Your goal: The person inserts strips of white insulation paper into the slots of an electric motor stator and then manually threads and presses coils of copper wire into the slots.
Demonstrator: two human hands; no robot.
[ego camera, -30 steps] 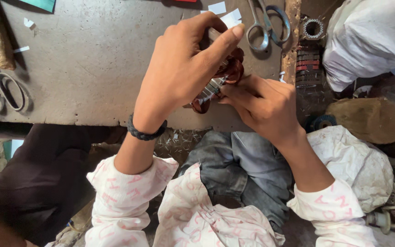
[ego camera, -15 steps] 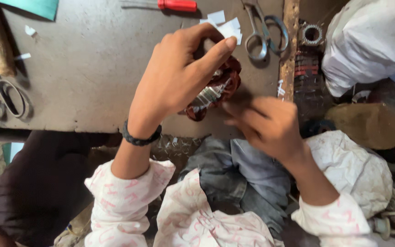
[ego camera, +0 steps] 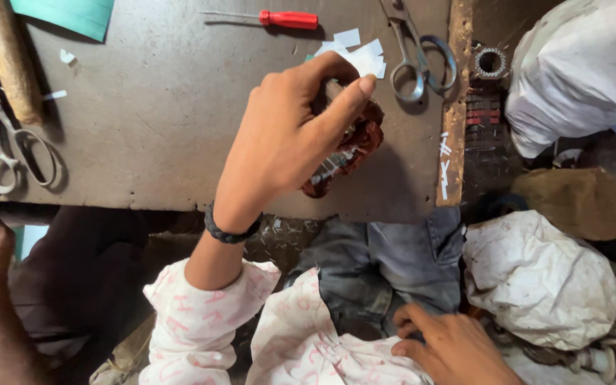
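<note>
One worn grey-brown desk (ego camera: 144,128) is shown from above, and everything listed is carried by it or lies beside it. Near its front edge, toward the right end, a motor armature (ego camera: 347,146) is grasped by the left hand (ego camera: 286,142); the fingers are curled over its top and the thumb is pressed along its right side. Reddish-brown copper windings are seen at the ends of the armature, with a silvery slotted steel core between them; much of the part is covered by the hand. A dark braided band is worn at the left wrist. The right hand (ego camera: 450,346) is rested well apart from the desk, in the lap, on pale patterned cloth; its fingers are lightly bent and nothing is held by them. At the right edge a pair of scissors (ego camera: 415,53) is laid, with white paper slips (ego camera: 358,53) just beside it. A second pair of scissors (ego camera: 16,146) is placed at the left edge. A red-handled screwdriver (ego camera: 279,18) is set along the back edge.
</note>
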